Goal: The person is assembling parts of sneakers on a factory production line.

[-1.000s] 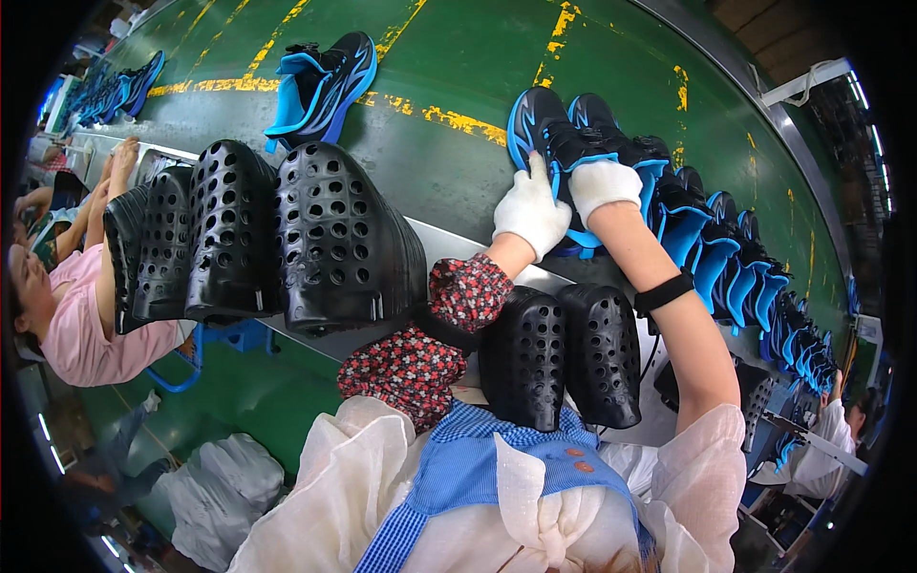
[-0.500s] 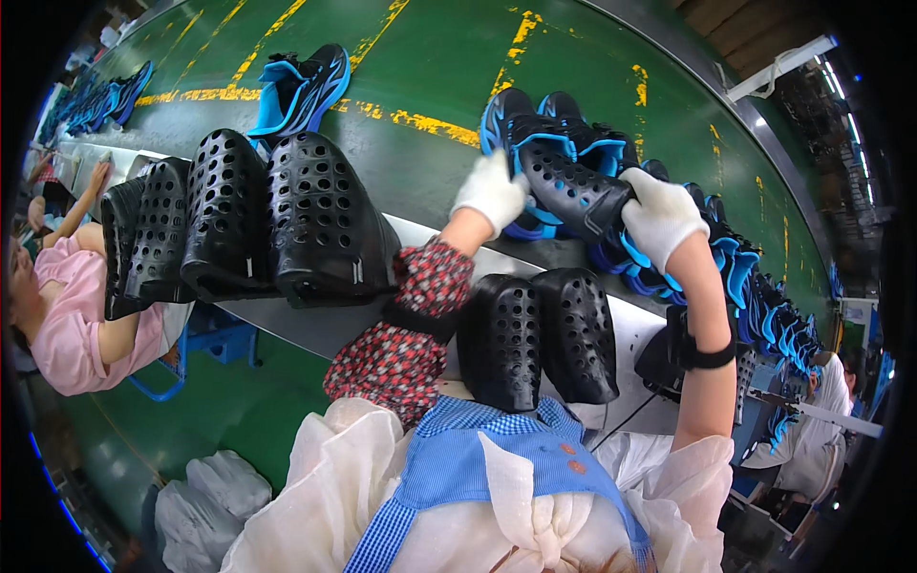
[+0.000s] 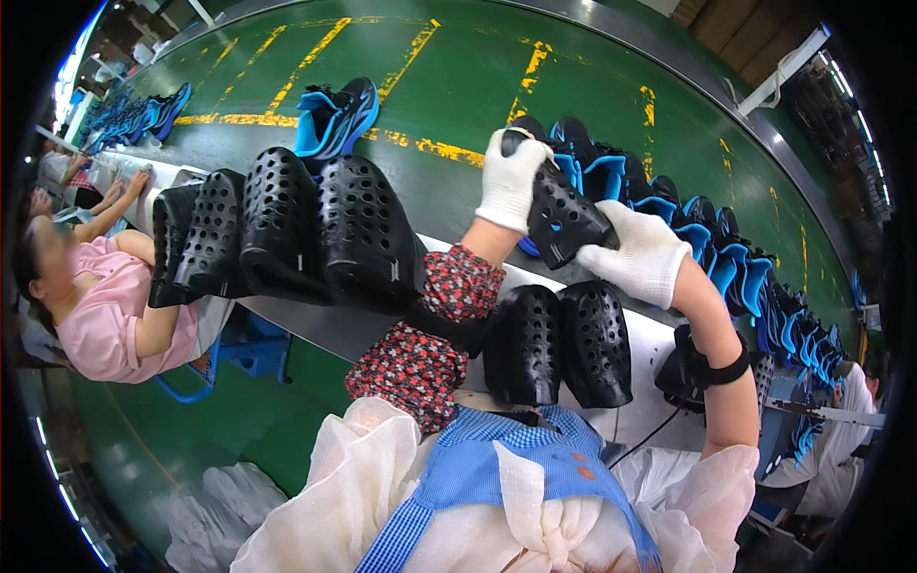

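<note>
Between my gloved hands is a black perforated plastic shell (image 3: 565,218), held tilted over the far edge of the metal ledge. Gripping its far end is my left hand (image 3: 508,181), closed, with the fingertips curled out of sight. My right hand (image 3: 638,253) clasps the near right corner, thumb along the lower edge. Just beyond the shell, a black and blue sneaker (image 3: 573,143) stands on the green surface, partly covered by it and my left hand. Two similar black shells (image 3: 522,346) stand upright on the ledge close to my body.
Several more shells (image 3: 368,224) stand in a row to my left, near a lone sneaker (image 3: 334,119). A long line of sneakers (image 3: 735,272) curves away on the right. At far left sits a co-worker in pink (image 3: 119,325). A black device with a cable (image 3: 680,377) lies by my right forearm.
The shell has tipped steeper and come slightly nearer me. My left hand has moved onto its far end, and my right hand has dropped lower along its near end. The whole view has shifted slightly.
</note>
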{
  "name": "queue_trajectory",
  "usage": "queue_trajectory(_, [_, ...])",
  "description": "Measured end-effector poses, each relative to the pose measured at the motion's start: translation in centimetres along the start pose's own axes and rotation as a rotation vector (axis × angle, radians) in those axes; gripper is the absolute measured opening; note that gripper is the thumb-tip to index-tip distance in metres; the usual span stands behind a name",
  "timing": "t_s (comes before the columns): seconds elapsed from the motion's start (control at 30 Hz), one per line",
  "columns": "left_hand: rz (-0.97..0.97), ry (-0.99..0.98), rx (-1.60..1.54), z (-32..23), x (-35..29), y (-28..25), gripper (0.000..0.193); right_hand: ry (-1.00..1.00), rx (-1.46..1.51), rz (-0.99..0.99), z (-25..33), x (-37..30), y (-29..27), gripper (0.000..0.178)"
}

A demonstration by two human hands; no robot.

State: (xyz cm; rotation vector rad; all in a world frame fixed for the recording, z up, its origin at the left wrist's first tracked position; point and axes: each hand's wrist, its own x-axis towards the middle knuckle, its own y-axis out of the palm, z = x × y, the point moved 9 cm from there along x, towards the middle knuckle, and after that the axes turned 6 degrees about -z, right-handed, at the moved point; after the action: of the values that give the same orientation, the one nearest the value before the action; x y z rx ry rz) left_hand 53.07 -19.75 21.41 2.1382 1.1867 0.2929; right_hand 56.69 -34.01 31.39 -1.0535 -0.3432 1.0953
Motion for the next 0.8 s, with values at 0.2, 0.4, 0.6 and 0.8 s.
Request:
queue_trajectory(0.2, [-0.271, 0.199, 0.433, -0.3, 0.6, -2.1, 0.029, 0.065, -0.189, -0.069, 0.5, 1.8, 1.4, 0.05])
queue_trajectory(0.4, [-0.235, 0.272, 0.825, 0.1, -0.4, -4.0, 0.037, 0.108, -0.211, 0.068, -1.0, 3.6, 2.3, 0.046])
queue_trajectory(0.6, [0.014, 0.355, 1.175, -2.7, -4.3, -2.5, 0.029, 0.131, -0.202, 0.15, -2.5, 4.7, 1.0, 0.051])
queue_trajectory(0.8, [0.402, 0.209, 1.467, 3.1, -5.3, -0.9, 0.042, 0.254, -0.184, 0.279, -5.4, 6.1, 1.3, 0.052])
